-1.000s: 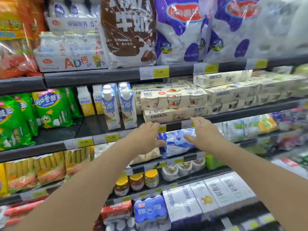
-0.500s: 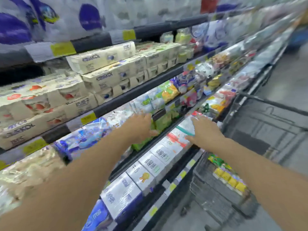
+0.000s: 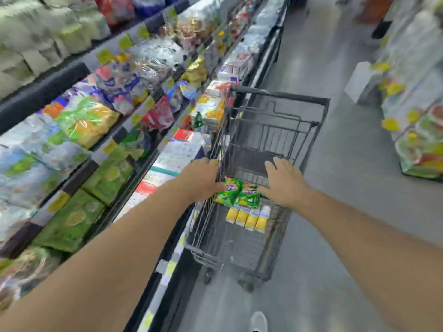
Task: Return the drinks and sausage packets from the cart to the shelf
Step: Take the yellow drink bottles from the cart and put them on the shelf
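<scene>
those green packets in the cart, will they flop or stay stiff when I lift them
The green packets look like thin glossy film, so probably floppy and a bit slippery. They seem small and likely light. Both lie side by side, so one hand could probably take both.

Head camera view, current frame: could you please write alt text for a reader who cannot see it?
Both bare hands reach into a dark wire shopping cart, the left hand and right hand open on either side of two green packets. Four yellow drink cartons lie just below them; stocked shelves run along the left.
</scene>
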The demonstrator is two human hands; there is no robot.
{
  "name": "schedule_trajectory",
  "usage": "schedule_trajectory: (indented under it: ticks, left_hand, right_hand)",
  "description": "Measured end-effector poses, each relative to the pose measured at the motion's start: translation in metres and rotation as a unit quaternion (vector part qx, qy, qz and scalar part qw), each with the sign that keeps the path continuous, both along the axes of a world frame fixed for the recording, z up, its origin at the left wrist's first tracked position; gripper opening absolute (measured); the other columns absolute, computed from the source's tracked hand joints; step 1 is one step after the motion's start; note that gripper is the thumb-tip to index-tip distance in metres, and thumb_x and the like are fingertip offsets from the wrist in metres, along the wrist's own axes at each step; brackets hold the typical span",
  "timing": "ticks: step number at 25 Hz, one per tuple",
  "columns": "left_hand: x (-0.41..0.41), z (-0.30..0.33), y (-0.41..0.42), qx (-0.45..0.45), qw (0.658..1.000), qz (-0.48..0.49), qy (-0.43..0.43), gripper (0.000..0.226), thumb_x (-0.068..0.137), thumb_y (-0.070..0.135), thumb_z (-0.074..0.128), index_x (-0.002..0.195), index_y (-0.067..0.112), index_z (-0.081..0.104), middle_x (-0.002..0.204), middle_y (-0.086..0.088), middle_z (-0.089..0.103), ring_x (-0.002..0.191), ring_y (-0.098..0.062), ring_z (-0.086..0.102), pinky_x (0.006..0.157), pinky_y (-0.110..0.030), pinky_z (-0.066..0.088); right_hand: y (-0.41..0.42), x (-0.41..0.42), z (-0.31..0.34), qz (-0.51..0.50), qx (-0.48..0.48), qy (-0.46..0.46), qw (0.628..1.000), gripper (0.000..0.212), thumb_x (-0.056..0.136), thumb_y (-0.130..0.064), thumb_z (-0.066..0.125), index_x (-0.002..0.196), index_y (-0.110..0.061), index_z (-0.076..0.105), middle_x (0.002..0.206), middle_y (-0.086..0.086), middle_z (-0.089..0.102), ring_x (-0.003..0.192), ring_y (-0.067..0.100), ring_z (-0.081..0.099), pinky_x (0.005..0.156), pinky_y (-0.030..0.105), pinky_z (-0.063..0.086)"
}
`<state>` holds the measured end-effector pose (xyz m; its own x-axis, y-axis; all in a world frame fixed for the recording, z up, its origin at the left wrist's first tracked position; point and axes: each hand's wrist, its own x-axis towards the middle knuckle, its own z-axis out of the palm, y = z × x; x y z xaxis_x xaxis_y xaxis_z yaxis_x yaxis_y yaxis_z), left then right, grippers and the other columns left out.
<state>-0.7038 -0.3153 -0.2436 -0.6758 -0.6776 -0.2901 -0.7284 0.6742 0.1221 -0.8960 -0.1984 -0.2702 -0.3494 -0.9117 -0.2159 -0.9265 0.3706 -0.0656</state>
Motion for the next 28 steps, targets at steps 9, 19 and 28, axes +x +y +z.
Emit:
schedule_trajectory:
  ticks: [9, 19, 28]
  left_hand:
    - [-0.089, -0.131, -0.040, 0.059, 0.991, -0.100, -0.073, 0.076, 0.087, 0.061, 0.051, 0.139, 0.006, 0.039, 0.137, -0.017, 0.047, 0.126, -0.036, 0.045, 0.105, -0.049, 0.039]
    - [-0.110, -0.354, -0.087, 0.234, 0.953, -0.077, -0.174, 0.068, 0.093, 0.058, 0.044, 0.135, 0.004, 0.046, 0.139, -0.019, 0.047, 0.124, -0.036, 0.048, 0.100, -0.048, 0.044]
    - [-0.136, -0.479, -0.095, 0.273, 0.942, 0.168, -0.096, 0.051, 0.094, 0.043, 0.054, 0.109, -0.005, 0.056, 0.123, -0.025, 0.057, 0.109, -0.040, 0.058, 0.083, -0.041, 0.048]
  right_hand:
    - [-0.015, -0.049, -0.111, -0.101, 0.041, -0.078, 0.991, 0.075, 0.088, -0.049, 0.059, 0.146, -0.009, 0.034, 0.143, 0.013, 0.042, 0.135, 0.032, 0.038, 0.110, 0.045, 0.034]
    - [-0.067, -0.063, -0.305, -0.351, 0.110, -0.271, 0.889, 0.023, 0.088, -0.026, 0.059, 0.097, -0.006, 0.054, 0.097, 0.015, 0.058, 0.090, 0.029, 0.058, 0.067, 0.028, 0.038]
    - [-0.089, -0.067, -0.453, -0.545, 0.100, -0.312, 0.772, 0.039, 0.092, -0.027, 0.058, 0.122, -0.001, 0.059, 0.126, 0.019, 0.062, 0.106, 0.034, 0.062, 0.071, 0.029, 0.039]
